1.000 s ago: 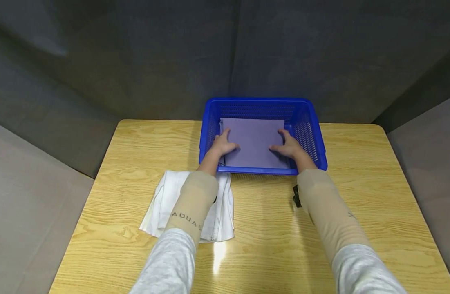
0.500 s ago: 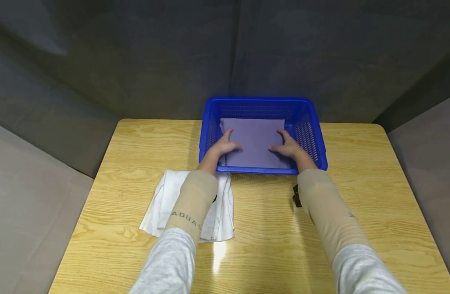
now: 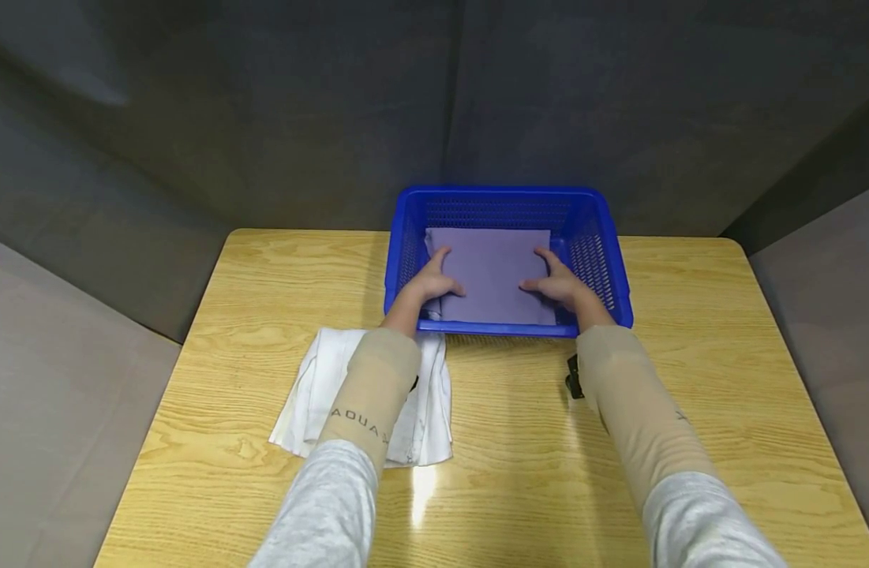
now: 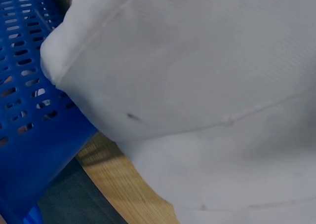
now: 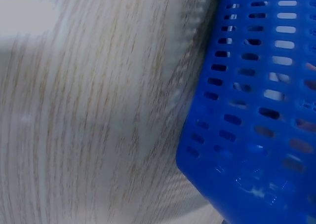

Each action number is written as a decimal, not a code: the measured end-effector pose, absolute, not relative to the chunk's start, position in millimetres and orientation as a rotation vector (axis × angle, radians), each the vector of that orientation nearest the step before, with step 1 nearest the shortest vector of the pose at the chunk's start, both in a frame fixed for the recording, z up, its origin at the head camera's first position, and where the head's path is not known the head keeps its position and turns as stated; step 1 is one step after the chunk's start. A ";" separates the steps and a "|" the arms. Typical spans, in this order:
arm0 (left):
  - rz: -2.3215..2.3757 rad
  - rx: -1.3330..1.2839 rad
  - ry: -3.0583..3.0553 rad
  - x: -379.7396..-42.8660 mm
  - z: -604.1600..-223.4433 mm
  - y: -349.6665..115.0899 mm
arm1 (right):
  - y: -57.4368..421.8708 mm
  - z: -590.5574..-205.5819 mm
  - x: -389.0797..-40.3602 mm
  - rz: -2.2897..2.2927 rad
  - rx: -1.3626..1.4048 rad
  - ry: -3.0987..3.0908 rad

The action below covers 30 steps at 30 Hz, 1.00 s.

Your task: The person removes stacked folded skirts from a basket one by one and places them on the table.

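Seemingly under both grips (image 3: 428, 283) (image 3: 562, 285), purple cloth (image 3: 494, 276)

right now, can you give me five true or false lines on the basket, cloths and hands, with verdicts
1. The left hand and right hand both reach into the blue basket. True.
2. The blue basket is upside down. False: its open side faces up.
3. The purple cloth lies inside the blue basket. True.
4. The left forearm crosses over the white cloth. True.
5. The white cloth lies inside the blue basket. False: it lies on the table.
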State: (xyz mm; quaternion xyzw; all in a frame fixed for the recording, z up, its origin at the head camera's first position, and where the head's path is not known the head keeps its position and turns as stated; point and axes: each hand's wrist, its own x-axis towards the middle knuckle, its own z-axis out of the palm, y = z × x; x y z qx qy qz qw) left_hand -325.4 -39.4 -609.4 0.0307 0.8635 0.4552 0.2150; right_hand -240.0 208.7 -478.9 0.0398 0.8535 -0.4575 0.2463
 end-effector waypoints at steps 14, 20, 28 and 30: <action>1.323 0.071 2.353 -265.8 -503.9 -38.1 | 207.2 -480.5 -241.3 -1.288 0.082 2.312; 1.312 0.017 2.357 -251.9 -476.8 -36.2 | 208.0 -480.8 -242.0 -1.295 0.097 2.318; 1.349 0.027 2.367 -250.5 -474.9 -36.6 | 207.9 -478.0 -241.5 -1.292 0.088 2.341; 1.356 0.027 2.368 -249.8 -473.9 -36.1 | 208.6 -478.2 -241.2 -1.291 0.092 2.344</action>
